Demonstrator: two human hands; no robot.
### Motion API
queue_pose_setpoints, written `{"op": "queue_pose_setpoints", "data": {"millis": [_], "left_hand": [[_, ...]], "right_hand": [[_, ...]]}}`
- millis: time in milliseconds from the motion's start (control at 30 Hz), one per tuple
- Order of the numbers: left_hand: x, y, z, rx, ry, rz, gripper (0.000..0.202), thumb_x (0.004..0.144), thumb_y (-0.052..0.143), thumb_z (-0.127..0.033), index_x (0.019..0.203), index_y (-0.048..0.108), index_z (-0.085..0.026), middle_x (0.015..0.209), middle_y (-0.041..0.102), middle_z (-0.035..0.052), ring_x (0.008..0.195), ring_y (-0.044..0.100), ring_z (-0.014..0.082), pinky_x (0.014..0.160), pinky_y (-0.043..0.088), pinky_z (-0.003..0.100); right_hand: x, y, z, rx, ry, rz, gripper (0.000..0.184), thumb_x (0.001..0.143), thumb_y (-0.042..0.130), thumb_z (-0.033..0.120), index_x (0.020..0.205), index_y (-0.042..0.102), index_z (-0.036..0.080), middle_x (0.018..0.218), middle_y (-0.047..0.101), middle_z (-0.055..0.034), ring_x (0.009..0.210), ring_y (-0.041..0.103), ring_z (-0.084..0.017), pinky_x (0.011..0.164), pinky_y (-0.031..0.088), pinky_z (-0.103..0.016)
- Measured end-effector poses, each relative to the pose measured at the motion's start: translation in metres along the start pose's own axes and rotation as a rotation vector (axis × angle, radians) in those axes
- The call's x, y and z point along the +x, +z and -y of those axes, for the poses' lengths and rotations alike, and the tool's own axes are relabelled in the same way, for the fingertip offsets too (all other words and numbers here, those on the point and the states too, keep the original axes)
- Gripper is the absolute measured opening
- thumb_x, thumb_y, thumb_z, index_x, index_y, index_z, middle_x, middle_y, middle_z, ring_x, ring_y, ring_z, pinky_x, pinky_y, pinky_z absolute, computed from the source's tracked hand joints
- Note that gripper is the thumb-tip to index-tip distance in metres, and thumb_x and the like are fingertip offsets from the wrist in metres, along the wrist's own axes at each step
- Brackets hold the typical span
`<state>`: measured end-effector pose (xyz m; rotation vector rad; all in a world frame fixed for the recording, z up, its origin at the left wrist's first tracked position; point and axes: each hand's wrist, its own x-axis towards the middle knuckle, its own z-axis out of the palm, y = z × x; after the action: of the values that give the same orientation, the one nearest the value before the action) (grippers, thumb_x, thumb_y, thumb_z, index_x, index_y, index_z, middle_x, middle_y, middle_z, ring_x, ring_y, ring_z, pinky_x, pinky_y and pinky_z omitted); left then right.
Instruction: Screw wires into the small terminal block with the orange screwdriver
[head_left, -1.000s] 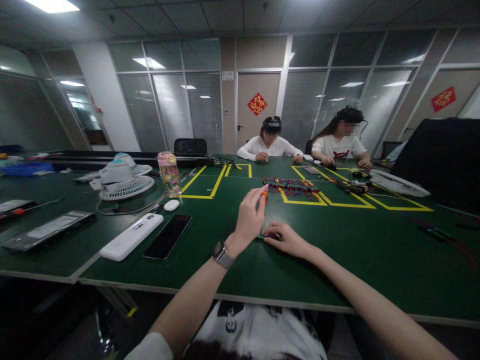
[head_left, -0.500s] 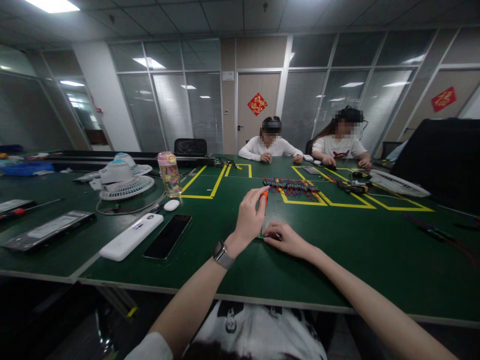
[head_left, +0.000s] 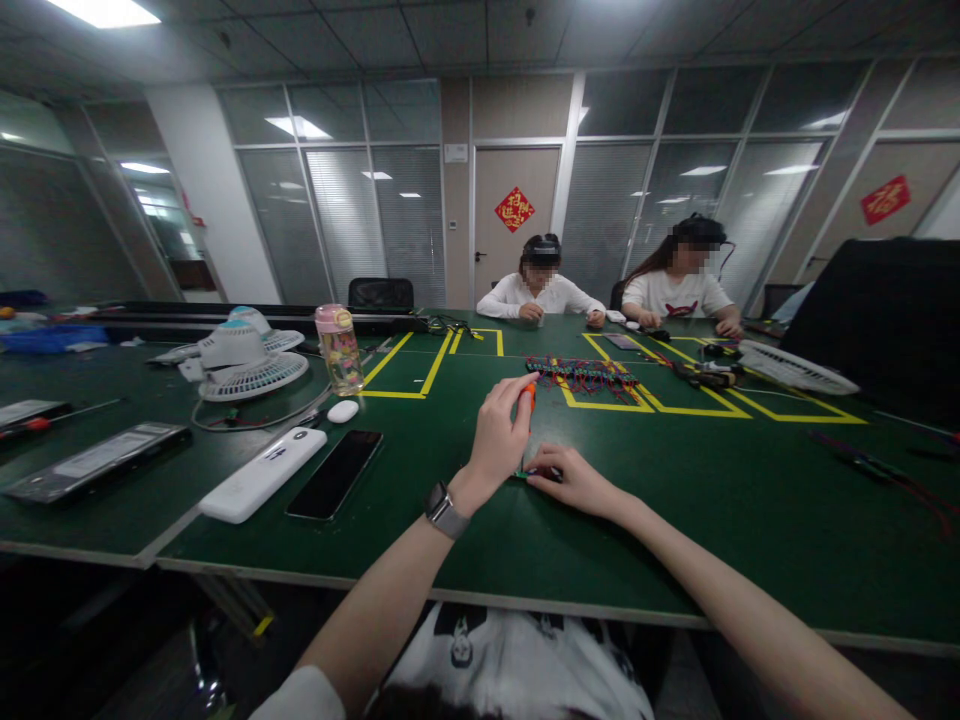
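Note:
My left hand (head_left: 501, 432), with a watch on its wrist, is closed round an orange-handled screwdriver (head_left: 530, 394) held upright over the green table (head_left: 675, 500). Its tip points down at a small green part (head_left: 523, 473). My right hand (head_left: 571, 478) lies beside it, fingers pinched on that small part and pressing it to the table. Most of the part is hidden under my fingers.
A row of wired parts (head_left: 583, 372) lies farther back inside yellow tape lines. At left are a black phone (head_left: 335, 473), a white power bank (head_left: 262, 472), a white mouse (head_left: 343, 410), a pink bottle (head_left: 339, 348) and fans (head_left: 244, 362). Two people sit at the far side.

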<state>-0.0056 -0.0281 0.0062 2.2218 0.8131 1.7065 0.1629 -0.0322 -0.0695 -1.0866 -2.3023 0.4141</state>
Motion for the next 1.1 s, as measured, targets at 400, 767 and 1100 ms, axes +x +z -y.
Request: {"op": "queue_pose_setpoints", "data": {"millis": [400, 767, 1100], "left_hand": [[0.0004, -0.0006, -0.0012, 0.000, -0.011, 0.015, 0.029, 0.095, 0.039, -0.019, 0.115, 0.059, -0.019, 0.111, 0.064, 0.0072, 0.104, 0.059, 0.0180, 0.093, 0.046, 0.033], [-0.0001, -0.0014, -0.0006, 0.009, -0.009, 0.021, 0.029, 0.095, 0.039, -0.019, 0.116, 0.059, -0.020, 0.110, 0.064, 0.0068, 0.103, 0.059, 0.0180, 0.093, 0.046, 0.033], [0.0003, 0.0001, -0.0014, -0.003, -0.021, 0.021, 0.029, 0.095, 0.039, -0.017, 0.116, 0.059, -0.018, 0.111, 0.064, 0.0069, 0.104, 0.058, 0.0181, 0.093, 0.045, 0.033]], "right_hand": [[0.0001, 0.0005, -0.0013, 0.007, -0.001, -0.002, 0.020, 0.087, 0.058, 0.030, 0.096, 0.071, 0.017, 0.082, 0.060, -0.0044, 0.068, 0.057, -0.014, 0.063, 0.045, -0.025], [-0.0002, 0.0010, -0.0021, 0.027, -0.002, 0.002, 0.019, 0.086, 0.058, 0.028, 0.096, 0.070, 0.017, 0.082, 0.060, -0.0045, 0.068, 0.057, -0.014, 0.063, 0.045, -0.025], [0.0001, 0.0005, -0.0004, 0.000, -0.002, -0.004, 0.020, 0.086, 0.058, 0.028, 0.095, 0.071, 0.016, 0.081, 0.060, -0.0046, 0.069, 0.057, -0.015, 0.064, 0.044, -0.026]]}}
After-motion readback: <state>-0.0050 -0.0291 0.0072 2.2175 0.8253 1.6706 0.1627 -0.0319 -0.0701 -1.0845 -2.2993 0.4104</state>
